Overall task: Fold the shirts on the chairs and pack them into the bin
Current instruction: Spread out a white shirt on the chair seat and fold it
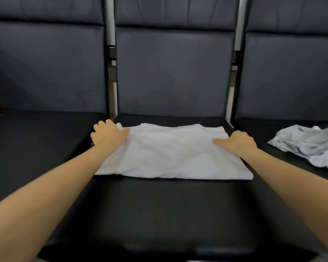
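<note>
Shirts sit on black chairs: the middle chair point(170, 214) carries a folded white shirt point(170, 156), the right chair a crumpled grey shirt point(309, 144). Left hand point(107, 136) grips its left edge; right hand point(238, 141) pinches its right edge.

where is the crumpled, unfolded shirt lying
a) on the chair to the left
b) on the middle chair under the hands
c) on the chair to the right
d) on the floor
c: the crumpled shirt lies heaped on the right chair, while the white shirt under both hands lies flat on the middle chair.
</note>
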